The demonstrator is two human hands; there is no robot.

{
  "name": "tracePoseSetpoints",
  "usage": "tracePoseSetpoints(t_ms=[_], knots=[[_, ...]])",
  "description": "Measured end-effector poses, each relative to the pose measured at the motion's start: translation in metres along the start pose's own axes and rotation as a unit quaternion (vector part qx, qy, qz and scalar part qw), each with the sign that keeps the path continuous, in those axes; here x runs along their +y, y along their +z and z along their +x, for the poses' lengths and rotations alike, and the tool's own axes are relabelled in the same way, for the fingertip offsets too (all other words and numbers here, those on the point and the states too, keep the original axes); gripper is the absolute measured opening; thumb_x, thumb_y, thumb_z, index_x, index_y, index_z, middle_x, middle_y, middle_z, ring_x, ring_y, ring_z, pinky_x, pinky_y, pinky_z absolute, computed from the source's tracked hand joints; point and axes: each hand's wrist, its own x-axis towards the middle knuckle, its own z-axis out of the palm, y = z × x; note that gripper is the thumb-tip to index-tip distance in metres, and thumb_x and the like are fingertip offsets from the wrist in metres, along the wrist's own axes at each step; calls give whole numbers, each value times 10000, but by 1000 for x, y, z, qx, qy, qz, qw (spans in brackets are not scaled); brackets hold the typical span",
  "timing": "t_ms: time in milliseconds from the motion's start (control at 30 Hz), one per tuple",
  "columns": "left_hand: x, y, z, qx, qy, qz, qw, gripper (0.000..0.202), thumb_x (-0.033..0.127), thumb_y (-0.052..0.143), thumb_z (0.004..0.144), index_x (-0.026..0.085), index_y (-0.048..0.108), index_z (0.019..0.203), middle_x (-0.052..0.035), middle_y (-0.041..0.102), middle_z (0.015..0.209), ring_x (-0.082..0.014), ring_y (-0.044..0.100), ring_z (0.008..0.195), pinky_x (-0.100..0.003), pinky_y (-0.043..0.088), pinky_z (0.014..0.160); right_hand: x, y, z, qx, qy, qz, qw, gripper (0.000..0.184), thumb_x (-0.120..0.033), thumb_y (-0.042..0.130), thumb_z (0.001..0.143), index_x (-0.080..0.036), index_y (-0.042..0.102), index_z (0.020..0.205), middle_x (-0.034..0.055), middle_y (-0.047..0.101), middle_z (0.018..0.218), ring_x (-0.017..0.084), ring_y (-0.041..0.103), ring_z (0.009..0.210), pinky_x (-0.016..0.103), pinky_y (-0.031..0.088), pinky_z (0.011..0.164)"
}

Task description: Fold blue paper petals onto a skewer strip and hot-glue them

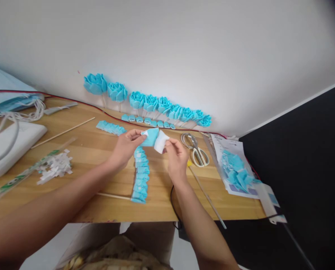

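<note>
Above the middle of the table, my left hand (128, 144) pinches a light-blue fabric piece (151, 138) between thumb and fingertips. A small white patch shows by the thumb. My right hand (176, 155) pinches a white piece (160, 141) by its right edge. The white piece meets the blue one; I cannot tell whether they are joined. Just below the hands lies a strip of overlapping blue petals (141, 176), with a thin wooden stick (114, 195) at its lower end. Another blue petal strip (111, 128) lies beyond my left hand.
Several blue fabric flowers (137, 99) on sticks lean along the wall, with small blue rolls (147, 120) before them. Scissors (200, 156) and a glue gun's cord (173, 202) lie nearer. White scraps (56, 165) are at left; blue petals (237, 170) rest on paper at right.
</note>
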Motion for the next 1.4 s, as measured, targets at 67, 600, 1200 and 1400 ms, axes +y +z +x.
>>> tracePoseSetpoints(t_ms=[67,600,1200,1400], knots=[[2,-1,2,12,-18,-26,999,381,437,862,608,164,693,814,-14,696,806,-152,600,749,-270,475,723,-1,-3,5,71,10,45,996,229,-417,695,793,-195,688,851,-12,660,741,132,593,663,252,493,608],[-1,0,0,-15,-18,-24,999,352,479,763,716,168,679,858,2,644,792,-145,584,738,-288,499,736,-3,-2,-4,94,-110,-65,987,176,-380,663,856,-211,707,878,11,680,767,145,607,665,272,518,613],[4,6,-8,-98,-66,-16,993,354,500,777,698,176,656,775,3,588,705,-135,545,642,-262,484,611,-8,-18,14,-84,-303,-256,914,333,-328,575,965,-264,667,1279,100,709,1248,264,635,1191,477,492,1032],[5,7,-9,-120,-62,-12,991,353,515,767,713,183,665,773,18,552,655,-127,522,596,-259,478,575,-5,-18,15,-127,-346,-299,880,223,-350,687,911,-290,700,1126,82,666,1307,290,573,1272,520,433,1084]])
